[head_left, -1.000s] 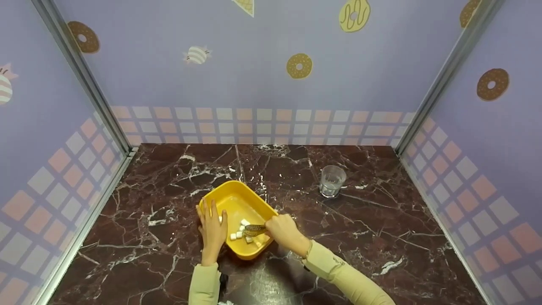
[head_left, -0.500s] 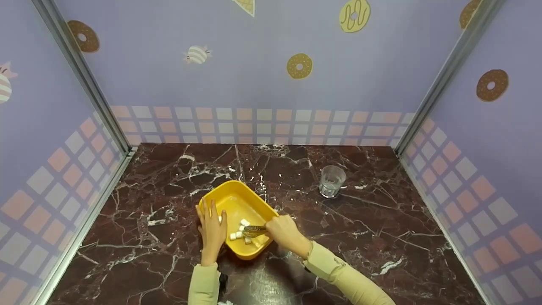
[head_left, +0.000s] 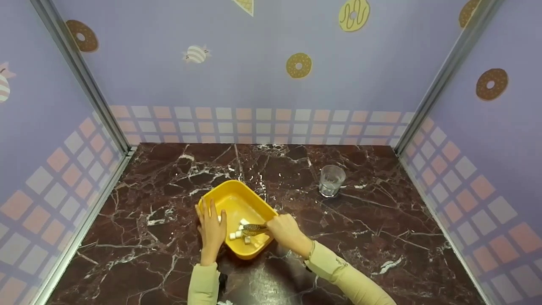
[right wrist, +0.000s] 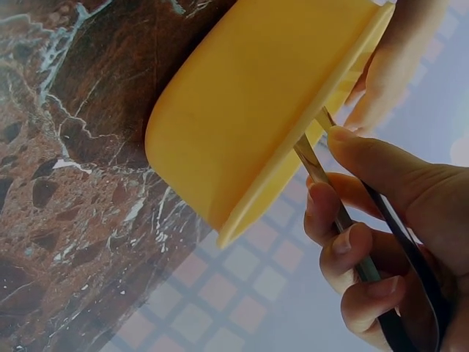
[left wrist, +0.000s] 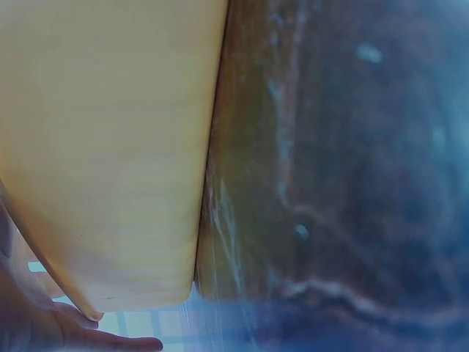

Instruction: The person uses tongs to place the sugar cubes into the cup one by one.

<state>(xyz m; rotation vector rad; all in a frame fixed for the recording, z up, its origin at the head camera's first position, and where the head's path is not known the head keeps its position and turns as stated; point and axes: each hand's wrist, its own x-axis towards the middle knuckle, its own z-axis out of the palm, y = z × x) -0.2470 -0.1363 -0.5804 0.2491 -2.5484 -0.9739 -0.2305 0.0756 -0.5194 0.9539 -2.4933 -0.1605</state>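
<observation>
Barely anything has moved since the earlier head views: both hands and the glass hold their places, and only the tongs and one cube beside them sit a touch farther left.

Gripped in the right hand (head_left: 284,231), the slim metal tongs with patterned tips (head_left: 254,230) reach over the near right rim of a yellow, rounded rectangular box (head_left: 238,207). In the right wrist view the thumb presses one arm of the tongs and the curled fingers press the other, with a gap between the arms. Inside the box, the tips lie among several small white cubes (head_left: 233,236) gathered toward its near end; whether they pinch one, I cannot tell.

Fingers straight and spread, the left hand (head_left: 211,231) rests over the box's left rim rather than clenching it. Another cube shows beside that hand.

Both forearms wear pale yellow-green sleeves (head_left: 343,273). Well apart, on the far right of the dark red-brown marbled tabletop (head_left: 148,254), stands a clear drinking glass (head_left: 331,182). Behind rises a lilac wall (head_left: 262,38) printed with doughnuts and sweets above pink and white squares.
</observation>
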